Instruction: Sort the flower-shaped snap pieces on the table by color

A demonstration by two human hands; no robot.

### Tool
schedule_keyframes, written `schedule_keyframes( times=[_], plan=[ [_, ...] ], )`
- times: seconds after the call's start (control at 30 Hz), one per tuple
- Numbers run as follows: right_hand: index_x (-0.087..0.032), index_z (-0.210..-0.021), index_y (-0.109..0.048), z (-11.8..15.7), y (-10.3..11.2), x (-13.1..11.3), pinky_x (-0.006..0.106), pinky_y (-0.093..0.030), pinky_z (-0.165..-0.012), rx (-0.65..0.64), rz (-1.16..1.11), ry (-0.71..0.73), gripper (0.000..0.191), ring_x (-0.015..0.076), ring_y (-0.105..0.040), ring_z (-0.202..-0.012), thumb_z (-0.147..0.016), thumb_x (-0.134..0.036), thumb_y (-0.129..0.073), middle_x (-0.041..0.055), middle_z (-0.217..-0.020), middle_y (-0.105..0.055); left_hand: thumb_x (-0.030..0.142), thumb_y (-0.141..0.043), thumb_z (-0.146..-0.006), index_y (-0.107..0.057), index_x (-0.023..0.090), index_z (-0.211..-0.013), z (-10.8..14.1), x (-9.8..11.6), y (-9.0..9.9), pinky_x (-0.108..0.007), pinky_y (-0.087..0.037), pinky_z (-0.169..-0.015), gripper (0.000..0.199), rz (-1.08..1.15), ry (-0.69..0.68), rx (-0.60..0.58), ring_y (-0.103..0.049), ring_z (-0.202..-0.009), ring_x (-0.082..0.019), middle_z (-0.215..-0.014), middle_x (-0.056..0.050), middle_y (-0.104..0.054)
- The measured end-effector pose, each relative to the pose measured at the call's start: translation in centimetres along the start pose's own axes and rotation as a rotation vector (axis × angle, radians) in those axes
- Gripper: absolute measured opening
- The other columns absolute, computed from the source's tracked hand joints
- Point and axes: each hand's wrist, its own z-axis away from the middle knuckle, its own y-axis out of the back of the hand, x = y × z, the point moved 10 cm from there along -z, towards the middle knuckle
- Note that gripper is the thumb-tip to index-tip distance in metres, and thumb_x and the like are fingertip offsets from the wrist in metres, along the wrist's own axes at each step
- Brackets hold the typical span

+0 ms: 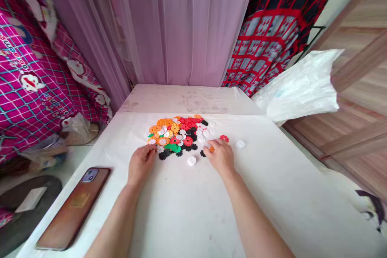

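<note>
Head view: right hand pinches an orange disc by its edge, probably for control — left hand, beside the heap, has a grip I cannot tell.

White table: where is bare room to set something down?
The table is bare between the left forearm and right forearm, and right of the latter. A narrower patch lies between phone and left forearm. Crowded: the discs between and beyond left hand and right hand.
</note>
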Motion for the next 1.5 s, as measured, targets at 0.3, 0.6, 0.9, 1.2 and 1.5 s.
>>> schedule_keyframes(
  times=[0.3, 0.6, 0.9, 1.2, 1.5],
  plan=[
    [-0.024, -0.084, -0.070, 3.3, -0.8, -5.1, 0.032, -0.044, -0.085, -0.190, -0.144, 0.195, 0.008, 0.0206, -0.062, -0.091, -0.076, -0.024, -0.069, 0.0030, -0.094, -0.070, 0.035, -0.043, -0.084, -0.071, 0.025, -0.090, 0.0, 0.1, 0.3, -0.033, -0.053, -0.084, 0.030, 0.001, -0.007, 0.030, -0.069, -0.090, -0.021, -0.097, -0.002, -0.076],
    [-0.023, -0.089, -0.071, 3.3, -1.5, -5.7, 0.033, -0.043, -0.086, -0.258, -0.043, 0.209, 0.011, 0.0225, -0.060, -0.093, -0.078, -0.027, -0.069, 0.0046, -0.097, -0.069, 0.035, -0.044, -0.084, -0.070, 0.024, -0.089, 0.1, 0.2, 0.3, -0.033, -0.052, -0.085, 0.029, 0.002, -0.019, 0.029, -0.068, -0.090, -0.021, -0.099, -0.002, -0.076],
    [-0.024, -0.090, -0.070, 2.8, -0.8, -4.2, 0.031, -0.043, -0.085, -0.187, -0.073, 0.180, 0.010, 0.0207, -0.061, -0.093, -0.083, -0.028, -0.064, 0.0035, -0.094, -0.070, 0.035, -0.043, -0.084, -0.070, 0.024, -0.090, 0.1, 0.1, 0.2, -0.034, -0.052, -0.085, 0.030, 0.009, -0.012, 0.024, -0.068, -0.091, -0.022, -0.099, -0.003, -0.076],
    [-0.022, -0.106, -0.070, -1.5, -1.7, 0.8, 0.029, -0.041, -0.088, -0.224, 0.095, -0.056, 0.024, 0.0205, -0.060, -0.101, -0.087, -0.023, -0.056, 0.0060, -0.107, -0.068, 0.036, -0.043, -0.083, -0.070, 0.025, -0.089, 0.1, 0.2, 0.3, -0.034, -0.052, -0.084, 0.030, 0.015, -0.001, 0.028, -0.068, -0.089, -0.022, -0.096, -0.002, -0.076],
    [-0.021, -0.107, -0.071, -3.6, -4.5, -0.2, 0.033, -0.040, -0.085, -0.314, 0.193, -0.079, 0.030, 0.0247, -0.057, -0.102, -0.085, -0.039, -0.061, 0.0101, -0.108, -0.065, 0.036, -0.042, -0.083, -0.070, 0.025, -0.088, 0.1, 0.3, 0.4, -0.033, -0.052, -0.084, 0.030, 0.002, 0.008, 0.023, -0.068, -0.088, -0.022, -0.095, -0.002, -0.076]
  ],
)
